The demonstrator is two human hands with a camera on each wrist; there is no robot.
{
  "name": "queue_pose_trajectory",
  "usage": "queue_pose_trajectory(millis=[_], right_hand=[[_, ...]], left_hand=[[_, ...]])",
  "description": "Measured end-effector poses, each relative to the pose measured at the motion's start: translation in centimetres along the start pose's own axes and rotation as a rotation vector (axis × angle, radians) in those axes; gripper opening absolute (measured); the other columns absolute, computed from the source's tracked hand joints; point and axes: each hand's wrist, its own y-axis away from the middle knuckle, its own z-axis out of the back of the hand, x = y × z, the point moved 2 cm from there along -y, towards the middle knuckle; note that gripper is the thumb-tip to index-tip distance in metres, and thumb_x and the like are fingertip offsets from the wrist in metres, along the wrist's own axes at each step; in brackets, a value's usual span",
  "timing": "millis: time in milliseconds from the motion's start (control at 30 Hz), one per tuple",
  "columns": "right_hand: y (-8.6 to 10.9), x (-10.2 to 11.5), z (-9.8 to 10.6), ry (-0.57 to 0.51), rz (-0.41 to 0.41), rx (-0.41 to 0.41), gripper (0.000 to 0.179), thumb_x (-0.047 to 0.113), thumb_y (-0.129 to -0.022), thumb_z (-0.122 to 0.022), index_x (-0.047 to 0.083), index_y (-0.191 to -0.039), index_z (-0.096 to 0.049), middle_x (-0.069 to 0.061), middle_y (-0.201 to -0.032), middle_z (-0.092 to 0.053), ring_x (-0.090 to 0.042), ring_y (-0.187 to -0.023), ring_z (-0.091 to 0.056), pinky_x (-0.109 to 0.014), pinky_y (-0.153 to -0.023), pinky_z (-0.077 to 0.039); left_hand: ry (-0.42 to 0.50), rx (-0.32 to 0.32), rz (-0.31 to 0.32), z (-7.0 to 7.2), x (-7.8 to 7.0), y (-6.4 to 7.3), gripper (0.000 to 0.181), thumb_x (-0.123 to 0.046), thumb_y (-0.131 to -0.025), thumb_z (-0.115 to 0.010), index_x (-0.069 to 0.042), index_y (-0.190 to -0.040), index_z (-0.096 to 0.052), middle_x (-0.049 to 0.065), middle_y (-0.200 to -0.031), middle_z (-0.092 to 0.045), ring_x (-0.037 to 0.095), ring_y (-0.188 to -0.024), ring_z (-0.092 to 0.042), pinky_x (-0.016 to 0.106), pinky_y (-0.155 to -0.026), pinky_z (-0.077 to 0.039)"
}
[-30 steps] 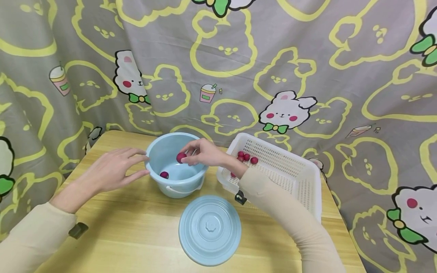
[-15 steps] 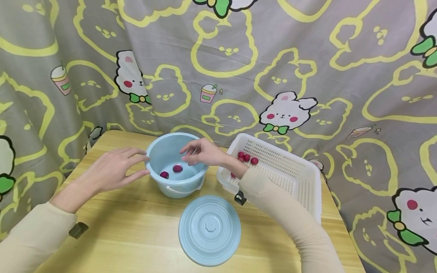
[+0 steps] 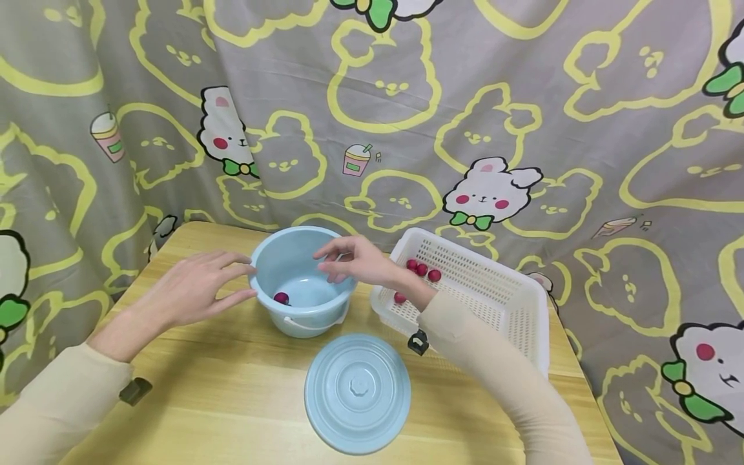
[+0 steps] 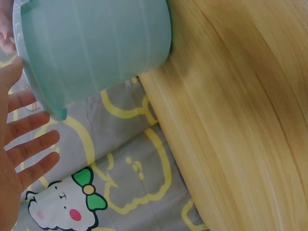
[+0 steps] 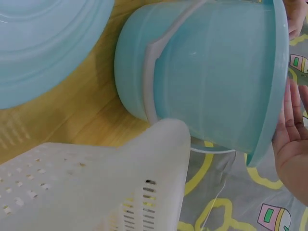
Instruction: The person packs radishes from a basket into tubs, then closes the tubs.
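A pale sleeve (image 3: 70, 400) with a black clip (image 3: 135, 391) comes in left of the bucket, on the near side. Past it, the left hand (image 3: 194, 287) is at the bucket's left rim, palm towards it, fingers straight and spread, thumb well apart, with nothing in its grip; whether the fingertips touch the rim, I cannot tell.

The bucket (image 3: 290, 255) is pale blue and upright on the worktop (image 3: 232, 387). A dark red ball (image 3: 281, 298) lies on its floor, close to the left near wall. Its white handle (image 5: 151, 57) hangs down outside, on the near right.

The blue lid (image 3: 358, 387) lies flat, nearer the wearer than the bucket and a little to its right. The right hand (image 3: 360, 261) is over the bucket's right rim, fingers loosely bent, thumb apart, with no ball visible in it.

Just right of the bucket, without touching it, is the white basket (image 3: 465, 261). Several red balls (image 3: 422, 270) lie in its end towards the bucket. A patterned curtain (image 3: 395, 148) hangs behind the bucket.
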Motion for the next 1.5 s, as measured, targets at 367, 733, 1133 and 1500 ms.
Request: queue_pose_trajectory(millis=[367, 733, 1133, 1500], right_hand=[[1.8, -0.3, 2.2, -0.036, -0.003, -0.1, 0.026, 0.014, -0.103, -0.069, 0.005, -0.128, -0.072, -0.019, -0.105, -0.071, -0.038, -0.092, -0.078, -0.047, -0.086, -0.067], [3.3, -1.5, 4.5, 0.005, -0.024, -0.169, 0.031, 0.015, -0.102, -0.07, 0.0, -0.129, -0.07, -0.023, -0.116, -0.075, -0.018, -0.084, -0.075, -0.041, -0.083, -0.068], [5.5, -2.9, 6.8, -0.007, -0.07, -0.239, 0.031, 0.013, -0.103, -0.068, -0.002, -0.13, -0.069, -0.013, -0.117, -0.075, -0.016, -0.084, -0.076, -0.035, -0.082, -0.067], [7.4, -5.4, 9.1, 0.037, -0.11, -0.319, 0.032, 0.016, -0.103, -0.069, -0.001, -0.13, -0.068, -0.027, -0.113, -0.072, -0.018, -0.083, -0.078, -0.035, -0.08, -0.067]], left_hand=[[0.008, 0.023, 0.022, 0.0, 0.0, 0.1, 0.04, -0.041, -0.092, -0.08, -0.013, -0.12, -0.077, 0.012, -0.123, -0.075, 0.036, -0.111, -0.074, 0.059, -0.088, -0.063], [0.006, 0.011, 0.014, 0.0, 0.0, 0.2, 0.04, -0.04, -0.091, -0.082, -0.013, -0.119, -0.077, 0.012, -0.123, -0.075, 0.035, -0.11, -0.074, 0.058, -0.087, -0.063], [0.01, 0.009, 0.012, -0.1, 0.0, 0.1, 0.04, -0.04, -0.092, -0.08, -0.012, -0.12, -0.076, 0.013, -0.123, -0.075, 0.036, -0.11, -0.074, 0.058, -0.087, -0.063], [0.01, 0.02, 0.017, -0.2, 0.0, 0.1, 0.042, -0.042, -0.093, -0.08, -0.012, -0.122, -0.076, 0.013, -0.125, -0.075, 0.037, -0.112, -0.074, 0.059, -0.09, -0.063]])
